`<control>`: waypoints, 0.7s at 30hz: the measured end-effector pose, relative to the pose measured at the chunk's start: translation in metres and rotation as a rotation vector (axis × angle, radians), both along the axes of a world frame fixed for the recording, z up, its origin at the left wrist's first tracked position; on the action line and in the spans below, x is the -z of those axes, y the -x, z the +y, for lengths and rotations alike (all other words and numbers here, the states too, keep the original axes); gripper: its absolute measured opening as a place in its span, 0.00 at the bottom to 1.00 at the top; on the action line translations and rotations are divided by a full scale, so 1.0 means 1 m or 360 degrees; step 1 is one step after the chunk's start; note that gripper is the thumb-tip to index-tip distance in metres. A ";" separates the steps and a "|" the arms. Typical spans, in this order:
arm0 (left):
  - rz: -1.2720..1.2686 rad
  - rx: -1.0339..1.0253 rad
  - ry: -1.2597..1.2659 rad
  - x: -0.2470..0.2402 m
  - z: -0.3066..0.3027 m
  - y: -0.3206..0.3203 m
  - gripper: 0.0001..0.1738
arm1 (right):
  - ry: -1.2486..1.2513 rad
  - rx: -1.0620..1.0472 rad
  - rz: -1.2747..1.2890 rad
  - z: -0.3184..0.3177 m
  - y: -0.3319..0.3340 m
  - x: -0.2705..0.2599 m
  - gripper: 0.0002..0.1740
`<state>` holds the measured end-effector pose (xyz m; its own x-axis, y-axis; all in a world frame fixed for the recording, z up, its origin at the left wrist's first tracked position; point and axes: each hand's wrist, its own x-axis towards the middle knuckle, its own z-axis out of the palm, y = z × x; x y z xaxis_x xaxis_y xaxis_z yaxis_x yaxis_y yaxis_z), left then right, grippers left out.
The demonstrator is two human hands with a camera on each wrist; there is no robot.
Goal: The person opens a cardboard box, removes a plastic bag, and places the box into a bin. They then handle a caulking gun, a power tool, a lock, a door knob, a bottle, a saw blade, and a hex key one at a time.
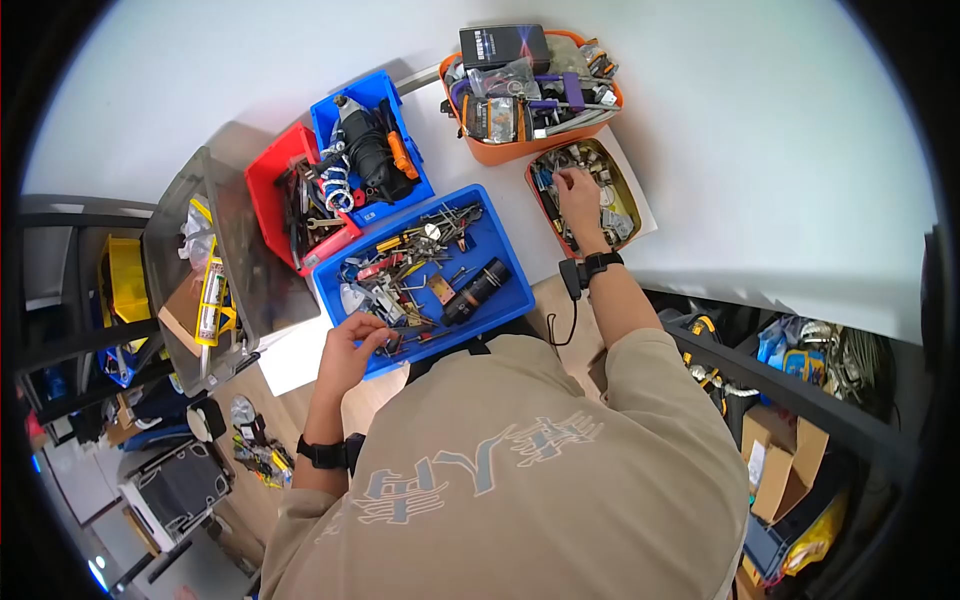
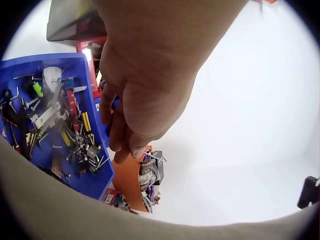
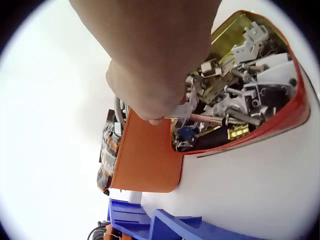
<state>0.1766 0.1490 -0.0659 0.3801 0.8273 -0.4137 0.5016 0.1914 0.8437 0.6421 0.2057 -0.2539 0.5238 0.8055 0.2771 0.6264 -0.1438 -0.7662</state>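
In the head view my left hand (image 1: 352, 350) is at the near left corner of a blue bin (image 1: 508, 225), fingers loosely bent and nothing seen in them. The bin holds hex keys, screws, small tools and a black cylinder with an orange band (image 1: 477, 291). My right hand (image 1: 578, 200) reaches over a red-rimmed tin (image 3: 300, 102) of metal brackets, bolts and small fittings. A pale bracket (image 3: 186, 109) and a copper-coloured rod (image 3: 206, 118) lie right by its fingers in the right wrist view. The wrist hides most of those fingers, so I cannot tell what they hold.
Behind the tin stands an orange bin (image 1: 497, 152) with cables, packets and a black box (image 1: 504, 46). A second blue bin (image 1: 411, 140) with a rotary tool and a red bin (image 1: 265, 180) of hand tools sit at left. Beside them is a grey translucent box (image 1: 228, 270).
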 end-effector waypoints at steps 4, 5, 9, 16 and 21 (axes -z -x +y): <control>0.0094 0.0016 -0.0004 -0.012 -0.007 -0.029 0.07 | 0.0211 -0.0167 0.0180 0.006 -0.009 0.014 0.08; 0.0106 0.0014 -0.0007 -0.014 -0.009 -0.035 0.07 | 0.0226 -0.0194 0.0088 0.007 -0.012 0.020 0.07; 0.0104 -0.0090 0.0015 -0.008 -0.019 -0.047 0.07 | 0.0187 -0.0152 0.0465 0.018 -0.021 0.024 0.05; 0.0095 -0.0062 0.0013 -0.011 -0.025 -0.070 0.07 | 0.0380 -0.0341 -0.0401 0.036 -0.028 0.023 0.10; -0.0075 -0.0115 -0.0033 -0.009 -0.019 -0.078 0.08 | 0.0944 -0.0431 -0.0297 0.031 -0.012 -0.029 0.13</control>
